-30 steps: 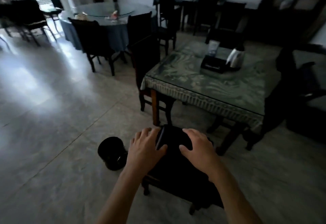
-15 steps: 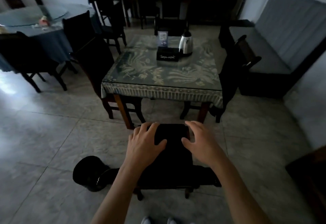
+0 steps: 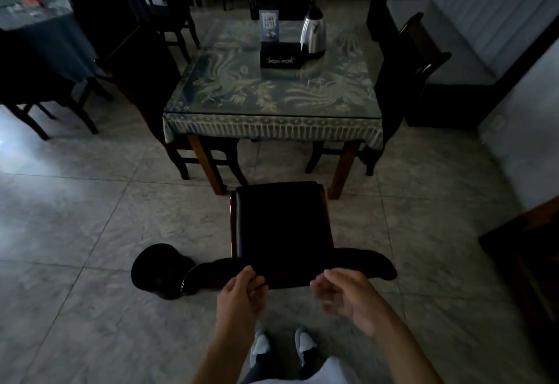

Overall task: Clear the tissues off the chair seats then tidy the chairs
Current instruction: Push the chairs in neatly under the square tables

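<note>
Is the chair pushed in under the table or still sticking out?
Out. The chair stands on the floor short of the table, its whole seat showing, back toward the person.

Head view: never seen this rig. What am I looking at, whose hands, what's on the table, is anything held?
There is no machine here. A person wears one wide-angle camera on the head, so the picture looks forward and down past their own arms; the white shoes at the bottom are theirs.

The left hand is at the top rail of a dark chair, its fingers curled at the rail; whether it really grips is too dark to tell. The right hand hangs just short of the rail, loosely curled and holding nothing. I see no tissue on the seat.

The chair faces a table with a patterned cloth. On it stand a kettle, a black box and a small sign. A round black bin sits on the floor left of the chair.
</note>
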`<state>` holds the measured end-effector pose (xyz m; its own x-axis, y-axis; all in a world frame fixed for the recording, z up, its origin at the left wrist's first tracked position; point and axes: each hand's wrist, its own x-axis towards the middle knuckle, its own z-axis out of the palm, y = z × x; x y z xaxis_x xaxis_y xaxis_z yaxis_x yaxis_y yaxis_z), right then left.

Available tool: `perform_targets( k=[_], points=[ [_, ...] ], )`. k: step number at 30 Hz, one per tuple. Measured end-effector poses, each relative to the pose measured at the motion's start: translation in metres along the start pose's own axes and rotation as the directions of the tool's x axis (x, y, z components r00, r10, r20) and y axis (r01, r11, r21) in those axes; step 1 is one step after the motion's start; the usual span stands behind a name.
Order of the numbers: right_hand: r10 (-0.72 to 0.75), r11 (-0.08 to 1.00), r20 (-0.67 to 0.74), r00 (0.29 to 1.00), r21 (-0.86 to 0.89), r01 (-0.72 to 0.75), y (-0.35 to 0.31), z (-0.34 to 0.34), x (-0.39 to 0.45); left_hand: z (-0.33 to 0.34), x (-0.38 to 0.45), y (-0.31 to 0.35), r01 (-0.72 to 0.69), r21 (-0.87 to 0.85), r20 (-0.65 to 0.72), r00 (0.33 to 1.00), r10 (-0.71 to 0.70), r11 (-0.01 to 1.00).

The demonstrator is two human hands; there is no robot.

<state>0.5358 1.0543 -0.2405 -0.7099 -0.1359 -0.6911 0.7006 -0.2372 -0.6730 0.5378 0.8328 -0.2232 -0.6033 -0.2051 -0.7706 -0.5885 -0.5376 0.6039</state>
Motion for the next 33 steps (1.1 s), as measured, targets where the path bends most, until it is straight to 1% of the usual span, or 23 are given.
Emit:
perform_targets(
  k=[1,2,3,4,6,9,12,14,16,19,20,22,23,24,27,29,33],
  points=[
    [0.067,0.998,-0.019,0.998,0.023,-0.066,0.008,-0.002,0.001,-0.005,0.004,-0.008,0.111,-0.092,-0.005,0.994,-0.112,0.99],
    [0.129,0.991,-0.051,0.99,0.052,-0.126,0.014,-0.003,0.003,-0.011,0.008,-0.014,0.189,-0.153,0.004,0.982,-0.191,0.97],
    [0.181,0.98,-0.083,0.98,0.097,-0.173,0.02,-0.005,0.007,-0.016,0.013,-0.019,0.233,-0.203,0.015,0.972,-0.235,0.951],
    [0.219,0.967,-0.104,0.97,0.158,-0.201,0.023,-0.006,0.01,-0.019,0.017,-0.021,0.247,-0.243,0.023,0.968,-0.249,0.938],
    [0.255,0.926,-0.124,0.959,0.316,-0.205,0.027,-0.006,0.018,-0.021,0.027,-0.02,0.221,-0.334,0.038,0.975,-0.221,0.916],
    [0.218,0.829,-0.123,0.968,0.548,-0.117,0.02,-0.002,0.031,-0.016,0.034,-0.012,0.166,-0.442,0.066,0.986,-0.152,0.882],
    [0.194,0.72,-0.155,0.969,0.693,-0.033,0.01,0.006,0.043,-0.009,0.042,-0.004,0.163,-0.447,0.104,0.986,-0.13,0.879],
    [0.201,0.697,-0.215,0.956,0.717,0.014,0.008,0.012,0.05,-0.007,0.046,0.0,0.173,-0.44,0.097,0.985,-0.145,0.881],
    [0.204,0.696,-0.278,0.939,0.715,0.06,0.009,0.017,0.054,-0.005,0.046,-0.002,0.143,-0.404,0.063,0.99,-0.129,0.904],
    [0.209,0.702,-0.347,0.914,0.704,0.107,0.009,0.019,0.055,-0.006,0.045,-0.005,0.165,-0.474,0.059,0.986,-0.156,0.865],
    [0.213,0.706,-0.362,0.907,0.699,0.113,0.009,0.018,0.054,-0.007,0.046,-0.006,0.157,-0.457,0.053,0.987,-0.149,0.876],
    [0.218,0.721,-0.379,0.899,0.684,0.113,0.01,0.017,0.054,-0.01,0.051,-0.009,0.082,-0.352,-0.068,0.991,-0.113,0.932],
    [0.214,0.727,-0.383,0.899,0.677,0.115,0.011,0.017,0.054,-0.012,0.052,-0.009,0.07,-0.324,-0.078,0.992,-0.1,0.944],
    [0.207,0.732,-0.39,0.898,0.67,0.122,0.011,0.017,0.054,-0.011,0.052,-0.008,0.067,-0.336,-0.05,0.995,-0.089,0.939],
    [0.204,0.721,-0.402,0.893,0.678,0.14,0.013,0.018,0.057,-0.011,0.051,-0.006,0.056,-0.284,-0.015,0.998,-0.063,0.957],
    [0.202,0.714,-0.391,0.898,0.687,0.138,0.015,0.023,0.058,-0.015,0.056,0.002,0.045,-0.256,-0.054,0.997,-0.061,0.966],
    [0.191,0.68,-0.39,0.901,0.714,0.165,0.019,0.041,0.065,-0.023,0.071,0.021,0.024,-0.229,-0.062,0.997,-0.039,0.973]
  ],
)
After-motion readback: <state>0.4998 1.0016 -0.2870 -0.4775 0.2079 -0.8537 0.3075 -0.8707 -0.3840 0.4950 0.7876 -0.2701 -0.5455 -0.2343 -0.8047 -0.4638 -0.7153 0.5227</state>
